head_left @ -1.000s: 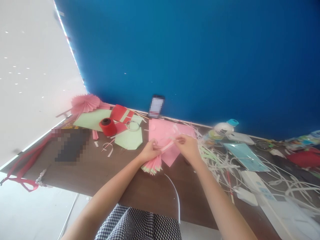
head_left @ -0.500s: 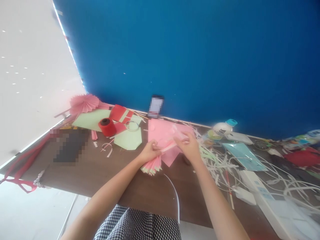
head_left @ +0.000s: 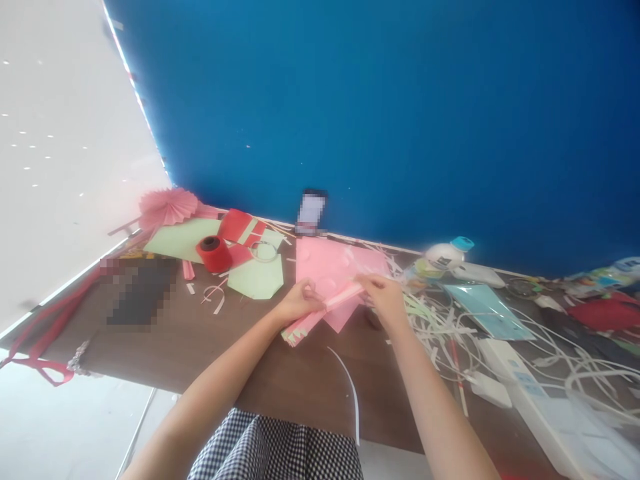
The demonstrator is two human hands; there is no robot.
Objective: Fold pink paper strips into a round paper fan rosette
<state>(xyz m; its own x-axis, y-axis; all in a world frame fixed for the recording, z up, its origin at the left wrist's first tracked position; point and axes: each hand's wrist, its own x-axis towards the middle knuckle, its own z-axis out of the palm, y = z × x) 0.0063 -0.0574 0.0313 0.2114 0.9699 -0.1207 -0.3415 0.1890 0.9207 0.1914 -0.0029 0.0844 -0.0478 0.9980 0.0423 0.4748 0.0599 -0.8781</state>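
A pleated strip of pink paper with pale green edges, a folded paper fan (head_left: 345,293), lies slantwise between my two hands. My left hand (head_left: 300,301) grips it near its lower left part, fingers closed. At the upper right end, my right hand (head_left: 383,292) pinches the pleats together. Below my left hand, the pale green zigzag tips stick out, pressed close. Under the fan, a sheet of pink paper (head_left: 320,257) rests on the brown table (head_left: 280,393). A thin white paper strip (head_left: 355,393) curves near the table's front edge.
Left stand a red thread spool (head_left: 214,255), pale green paper (head_left: 257,277) and a pink paper rosette (head_left: 170,207). A phone (head_left: 311,212) leans on the blue wall. Right are a white glue bottle (head_left: 445,257), paper scraps, a power strip (head_left: 515,380) and tangled cables.
The fan's lower pleats, spread out before, are now pressed together into a narrow bundle. My right hand has moved slightly down and closed on the fan's upper end.
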